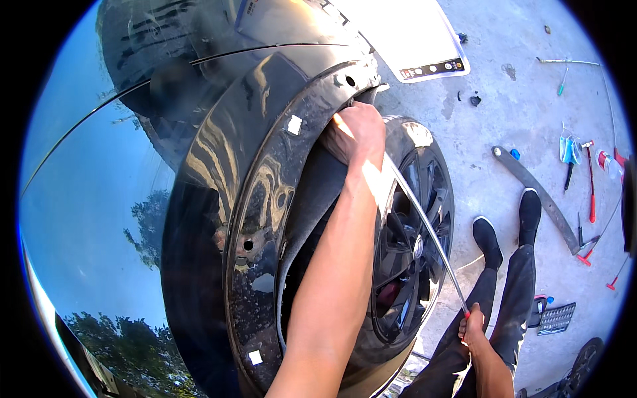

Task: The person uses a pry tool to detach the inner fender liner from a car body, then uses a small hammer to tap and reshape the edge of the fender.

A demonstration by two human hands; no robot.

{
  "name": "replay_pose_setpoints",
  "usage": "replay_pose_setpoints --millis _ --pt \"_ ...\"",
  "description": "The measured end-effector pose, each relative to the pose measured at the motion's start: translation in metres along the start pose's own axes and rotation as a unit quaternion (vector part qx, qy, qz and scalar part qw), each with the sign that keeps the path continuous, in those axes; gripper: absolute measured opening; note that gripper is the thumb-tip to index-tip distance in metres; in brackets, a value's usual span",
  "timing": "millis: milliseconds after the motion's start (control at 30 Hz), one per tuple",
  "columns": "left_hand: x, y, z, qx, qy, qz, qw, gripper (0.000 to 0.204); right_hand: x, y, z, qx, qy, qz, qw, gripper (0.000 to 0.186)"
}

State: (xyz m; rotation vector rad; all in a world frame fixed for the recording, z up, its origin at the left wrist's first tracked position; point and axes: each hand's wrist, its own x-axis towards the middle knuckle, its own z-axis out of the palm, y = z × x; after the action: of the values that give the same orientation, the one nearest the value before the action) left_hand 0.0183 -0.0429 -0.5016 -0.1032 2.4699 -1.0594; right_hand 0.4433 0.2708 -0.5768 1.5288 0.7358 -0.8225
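My left hand (358, 132) is closed inside the upper wheel arch of a dark glossy car, around the upper end of a long metal rod (424, 219). Its fingertips and the rod's tip are hidden there. The rod slants down across the front of the wheel (434, 192). At its lower end, my right hand (472, 325) grips the red handle, close to my legs. A dark liner (312, 205) hangs loose along the bare arch edge (255, 199), beside my left forearm. White squares are stuck on that edge.
A white panel (424, 40) with a strip of buttons stands beyond the wheel. A curved dark trim strip (537, 192) lies on the concrete, near a red-handled hammer (590, 186), a blue mask (568, 150), a plastic bottle (609, 164) and a black bit tray (556, 319).
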Motion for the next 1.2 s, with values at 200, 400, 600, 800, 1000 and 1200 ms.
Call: replay_pose_setpoints --millis 200,400,600,800,1000,1200 --pt "-0.003 0.007 -0.008 -0.130 -0.001 -0.086 0.988 0.017 0.033 0.016 0.034 0.012 -0.018 0.045 0.999 0.049" --pt "-0.004 -0.007 0.006 -0.179 0.023 -0.057 0.982 0.023 0.008 0.002 0.007 -0.013 -0.031 0.008 0.999 0.052" --pt "-0.006 0.000 0.007 -0.421 0.063 -0.241 0.872 0.027 0.001 0.000 -0.004 -0.010 -0.030 0.019 0.999 0.053" --pt "-0.013 0.002 -0.025 -0.437 0.058 -0.269 0.857 0.026 0.021 0.018 0.035 -0.005 -0.051 0.071 0.996 0.048" --pt "-0.005 0.006 -0.001 -0.464 0.063 -0.292 0.834 0.027 0.007 0.003 0.003 0.001 -0.029 0.027 0.999 0.052" --pt "-0.001 0.000 0.015 -0.320 0.042 -0.173 0.930 0.025 -0.003 -0.002 0.002 -0.002 -0.023 0.018 1.000 0.052"
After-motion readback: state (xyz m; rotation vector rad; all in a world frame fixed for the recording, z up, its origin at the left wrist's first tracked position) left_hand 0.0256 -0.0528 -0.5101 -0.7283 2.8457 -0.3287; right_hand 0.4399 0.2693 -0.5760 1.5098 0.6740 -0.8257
